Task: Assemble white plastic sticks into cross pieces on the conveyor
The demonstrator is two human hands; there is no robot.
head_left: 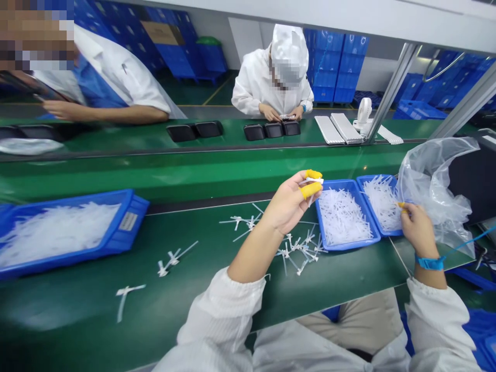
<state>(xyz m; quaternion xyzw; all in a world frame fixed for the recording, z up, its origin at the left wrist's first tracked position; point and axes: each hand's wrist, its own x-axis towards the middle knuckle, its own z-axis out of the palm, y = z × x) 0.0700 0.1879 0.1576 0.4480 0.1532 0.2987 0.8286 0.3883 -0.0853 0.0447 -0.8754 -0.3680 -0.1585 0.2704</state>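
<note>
My left hand (289,204) is raised over the green bench, left of a blue bin (351,245) full of small white pieces. Yellow finger cots cover its thumb and a finger, which pinch a small white plastic piece (315,180). At the second blue bin (390,232), heaped with thin white tube-like pieces (377,195), is my right hand (418,225). Its fingers are pressed together at the bin's right side; what they hold, if anything, is hidden. Below my left hand lies a pile of white branched tube pieces (287,252), partly behind my forearm.
A long blue bin (96,249) of translucent white pieces stands at the left. Loose branched pieces (174,257) lie near it. A clear plastic bag (430,181) slumps at the right. Two people sit opposite, with black trays (253,132) before them. A metal post (393,93) rises at the right.
</note>
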